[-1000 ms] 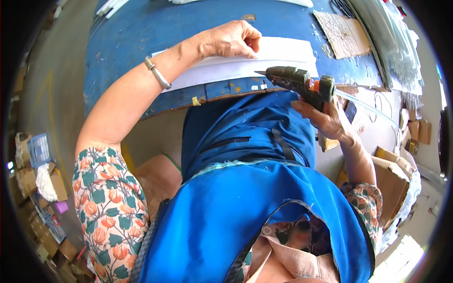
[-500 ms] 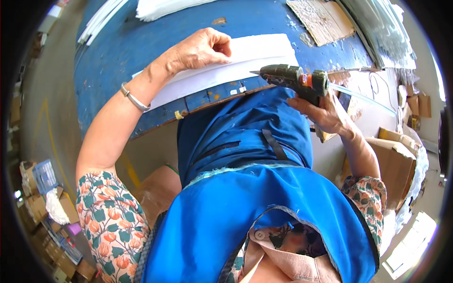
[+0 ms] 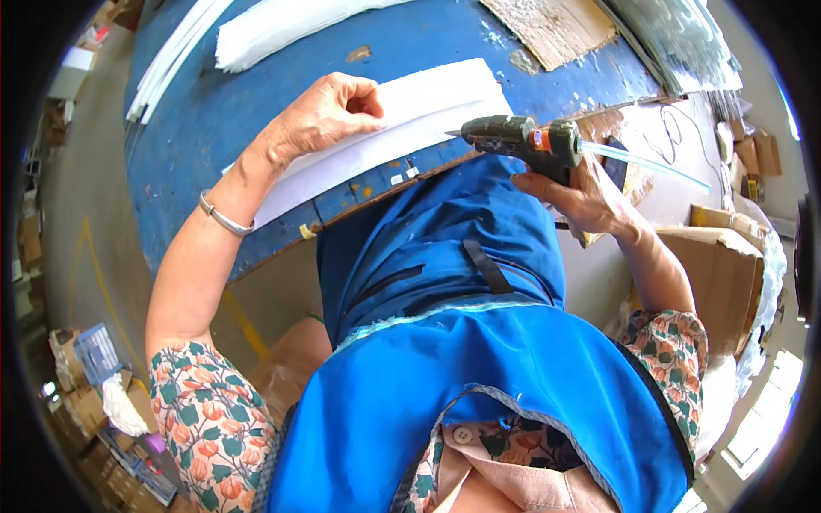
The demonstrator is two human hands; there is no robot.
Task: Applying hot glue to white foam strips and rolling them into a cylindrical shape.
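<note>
A long white folded sheet (image 3: 402,128) lies along the near edge of the blue worktable (image 3: 214,111). My left hand (image 3: 321,115) presses down on its upper fold, fingers curled, a metal bracelet on the wrist. My right hand (image 3: 577,192) grips a dark glue gun (image 3: 522,141) with an orange collar; a clear glue stick sticks out of its back to the right. The gun's nozzle points left and sits at the sheet's right end, near the table edge.
More white strips and a stack of white sheets (image 3: 282,21) lie at the table's far side. A cardboard piece (image 3: 556,26) lies at the far right. Cardboard boxes (image 3: 727,265) stand to my right. Boxes and clutter (image 3: 94,385) sit on the floor at left.
The view has shifted so table and sheet sit lower left. My left hand stays on the sheet; the glue gun's nozzle has come close to the sheet's right end.
</note>
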